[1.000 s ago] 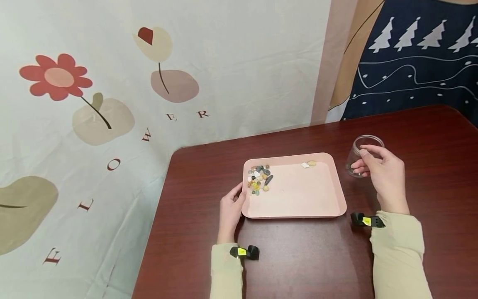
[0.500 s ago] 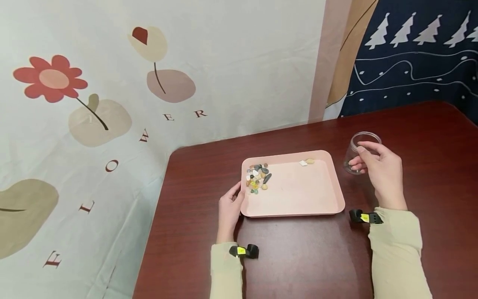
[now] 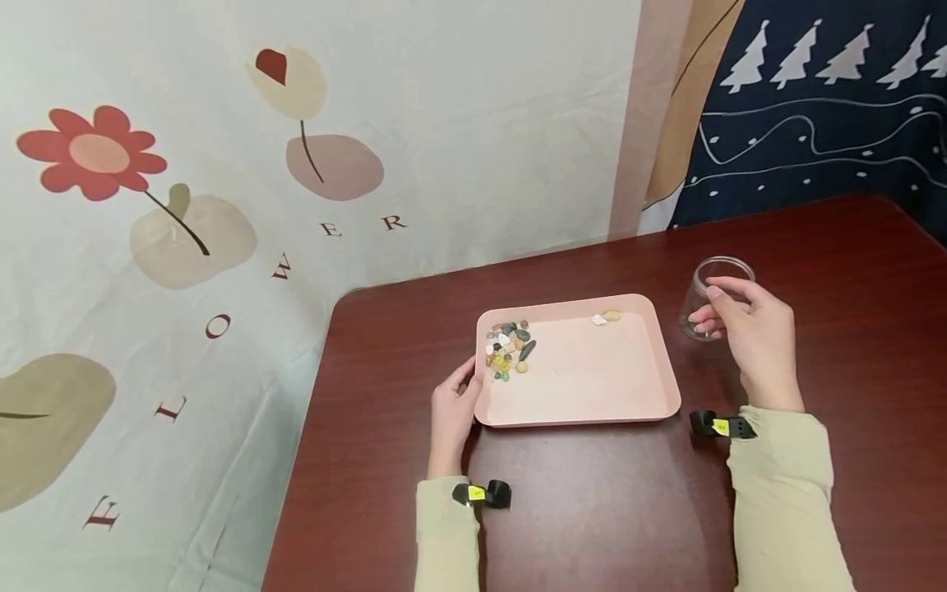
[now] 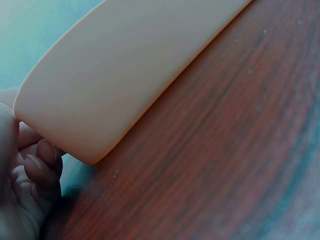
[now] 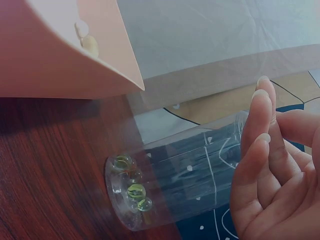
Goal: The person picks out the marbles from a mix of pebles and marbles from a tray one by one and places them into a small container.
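Observation:
A pink tray (image 3: 584, 386) lies on the dark red table, with a cluster of small stones and glass marbles (image 3: 506, 352) at its left end. My left hand (image 3: 453, 411) grips the tray's left edge, thumb at the rim and other fingers curled against the outer side. To the tray's right stands a clear glass jar (image 3: 691, 304), several glass marbles (image 5: 135, 191) at its bottom. Near the jar's mouth, my right hand (image 3: 762, 341) has thumb and index finger close together, overlapping the glass. I cannot tell whether they pinch anything.
A white stone (image 3: 598, 320) and a yellowish stone (image 3: 612, 315) lie by the tray's far wall, toward the right. Behind the table (image 3: 592, 510) hangs a pale flower-print cloth (image 3: 473, 123), with a dark blue tree-print cloth (image 3: 784, 148) at the right.
The head view has shifted slightly, so everything sits a little higher and further left. Both hands, the tray and the jar otherwise keep their places.

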A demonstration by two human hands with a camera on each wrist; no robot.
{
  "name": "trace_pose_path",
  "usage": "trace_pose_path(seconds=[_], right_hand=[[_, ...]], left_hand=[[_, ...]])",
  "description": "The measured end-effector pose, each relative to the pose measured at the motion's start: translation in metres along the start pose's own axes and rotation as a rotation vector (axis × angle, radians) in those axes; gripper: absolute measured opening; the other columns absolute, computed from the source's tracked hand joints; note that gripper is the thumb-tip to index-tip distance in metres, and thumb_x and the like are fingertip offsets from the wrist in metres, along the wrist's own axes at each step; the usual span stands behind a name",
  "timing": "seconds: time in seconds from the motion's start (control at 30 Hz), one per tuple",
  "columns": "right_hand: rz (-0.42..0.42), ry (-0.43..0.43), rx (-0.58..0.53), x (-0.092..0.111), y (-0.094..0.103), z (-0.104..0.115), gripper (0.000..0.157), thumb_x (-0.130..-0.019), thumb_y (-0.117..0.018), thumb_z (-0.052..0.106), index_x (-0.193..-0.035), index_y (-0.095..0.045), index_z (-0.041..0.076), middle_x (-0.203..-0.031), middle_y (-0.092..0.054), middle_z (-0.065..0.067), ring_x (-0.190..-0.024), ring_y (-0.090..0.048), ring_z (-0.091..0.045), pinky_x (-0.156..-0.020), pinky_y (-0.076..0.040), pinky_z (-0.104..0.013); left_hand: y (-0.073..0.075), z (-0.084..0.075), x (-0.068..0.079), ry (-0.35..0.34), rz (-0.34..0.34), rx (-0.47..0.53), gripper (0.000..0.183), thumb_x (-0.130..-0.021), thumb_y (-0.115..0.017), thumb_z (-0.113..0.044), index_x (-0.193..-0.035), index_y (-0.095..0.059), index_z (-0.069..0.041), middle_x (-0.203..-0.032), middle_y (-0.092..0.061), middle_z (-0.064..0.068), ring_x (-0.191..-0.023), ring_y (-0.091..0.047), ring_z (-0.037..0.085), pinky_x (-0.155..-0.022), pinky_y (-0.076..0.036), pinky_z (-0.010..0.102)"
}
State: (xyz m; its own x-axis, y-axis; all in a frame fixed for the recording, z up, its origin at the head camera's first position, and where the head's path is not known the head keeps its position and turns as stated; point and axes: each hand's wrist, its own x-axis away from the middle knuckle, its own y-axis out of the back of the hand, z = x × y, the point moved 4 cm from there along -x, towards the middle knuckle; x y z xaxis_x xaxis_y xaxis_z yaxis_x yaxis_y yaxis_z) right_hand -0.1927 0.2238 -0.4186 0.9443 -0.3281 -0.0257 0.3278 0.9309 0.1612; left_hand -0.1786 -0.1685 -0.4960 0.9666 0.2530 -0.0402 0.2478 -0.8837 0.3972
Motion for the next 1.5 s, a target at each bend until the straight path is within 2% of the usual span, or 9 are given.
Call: trace_pose_path(seconds=[0.3, 0.4, 0.7, 0.83, 0.93, 1.07, 1.27, 1.5], right_hand=[[-0.005, 0.021, 0.015, -0.002, -0.003, 0.0, 0.04, -0.088, -0.053, 0.032, -0.12, -0.055, 0.009, -0.074, -0.065, -0.003, -0.063, -0.061, -0.013, -0.056, -0.048, -0.021], [-0.005, 0.027, 0.0, -0.002, -0.003, 0.0, 0.038, -0.088, -0.054, 0.03, -0.119, -0.056, 0.008, -0.072, -0.064, -0.004, -0.061, -0.06, -0.013, -0.055, -0.048, -0.021], [0.007, 0.044, -0.135, -0.001, -0.003, 0.004, 0.036, -0.086, -0.058, 0.026, -0.114, -0.058, 0.005, -0.069, -0.063, -0.006, -0.058, -0.058, -0.015, -0.052, -0.046, -0.021], [0.03, 0.055, -0.222, 0.001, -0.005, 0.007, 0.035, -0.085, -0.06, 0.023, -0.113, -0.059, 0.002, -0.068, -0.063, -0.007, -0.056, -0.058, -0.015, -0.05, -0.046, -0.021], [0.056, 0.066, -0.3, 0.002, -0.007, 0.01, 0.034, -0.084, -0.061, 0.021, -0.111, -0.059, 0.001, -0.067, -0.062, -0.008, -0.055, -0.058, -0.015, -0.049, -0.046, -0.021], [0.084, 0.077, -0.341, 0.004, -0.01, 0.013, 0.033, -0.084, -0.061, 0.019, -0.11, -0.059, 0.0, -0.068, -0.06, -0.009, -0.055, -0.057, -0.016, -0.05, -0.047, -0.02], [0.112, 0.083, -0.314, 0.005, -0.015, 0.014, 0.032, -0.084, -0.061, 0.018, -0.11, -0.059, 0.0, -0.069, -0.06, -0.01, -0.056, -0.057, -0.015, -0.052, -0.048, -0.02], [0.161, 0.11, -0.13, 0.007, -0.026, 0.017, 0.033, -0.087, -0.056, 0.024, -0.113, -0.058, 0.004, -0.073, -0.061, -0.007, -0.061, -0.058, -0.014, -0.056, -0.048, -0.019]], left_hand=[[0.0, -0.001, -0.001, 0.014, -0.003, -0.006, 0.03, -0.083, -0.06, -0.031, -0.113, -0.063, -0.028, -0.115, -0.058, -0.007, -0.092, -0.054, 0.009, -0.074, -0.046, 0.028], [0.0, -0.002, -0.001, 0.015, -0.005, -0.018, 0.03, -0.083, -0.06, -0.031, -0.113, -0.063, -0.029, -0.115, -0.058, -0.007, -0.092, -0.053, 0.009, -0.075, -0.046, 0.029], [0.0, -0.002, -0.002, 0.02, -0.004, -0.018, 0.029, -0.083, -0.06, -0.03, -0.112, -0.064, -0.029, -0.113, -0.058, -0.008, -0.088, -0.052, 0.009, -0.074, -0.045, 0.028], [0.0, -0.002, -0.001, 0.02, -0.006, -0.011, 0.03, -0.083, -0.06, -0.03, -0.112, -0.064, -0.027, -0.111, -0.059, -0.007, -0.08, -0.052, 0.011, -0.067, -0.045, 0.027], [0.0, -0.002, -0.001, 0.018, -0.007, -0.013, 0.03, -0.083, -0.06, -0.03, -0.113, -0.064, -0.027, -0.111, -0.059, -0.007, -0.081, -0.052, 0.01, -0.068, -0.045, 0.027], [0.001, -0.002, -0.001, 0.018, -0.007, -0.011, 0.03, -0.083, -0.06, -0.03, -0.113, -0.063, -0.027, -0.113, -0.059, -0.006, -0.083, -0.053, 0.01, -0.069, -0.046, 0.026], [0.001, -0.002, 0.0, 0.012, -0.009, -0.012, 0.03, -0.083, -0.06, -0.029, -0.113, -0.063, -0.026, -0.111, -0.06, -0.005, -0.076, -0.053, 0.012, -0.063, -0.046, 0.025], [0.001, -0.001, -0.001, 0.019, -0.007, -0.005, 0.03, -0.083, -0.06, -0.028, -0.112, -0.064, -0.028, -0.11, -0.06, -0.006, -0.079, -0.054, 0.01, -0.066, -0.047, 0.026]])
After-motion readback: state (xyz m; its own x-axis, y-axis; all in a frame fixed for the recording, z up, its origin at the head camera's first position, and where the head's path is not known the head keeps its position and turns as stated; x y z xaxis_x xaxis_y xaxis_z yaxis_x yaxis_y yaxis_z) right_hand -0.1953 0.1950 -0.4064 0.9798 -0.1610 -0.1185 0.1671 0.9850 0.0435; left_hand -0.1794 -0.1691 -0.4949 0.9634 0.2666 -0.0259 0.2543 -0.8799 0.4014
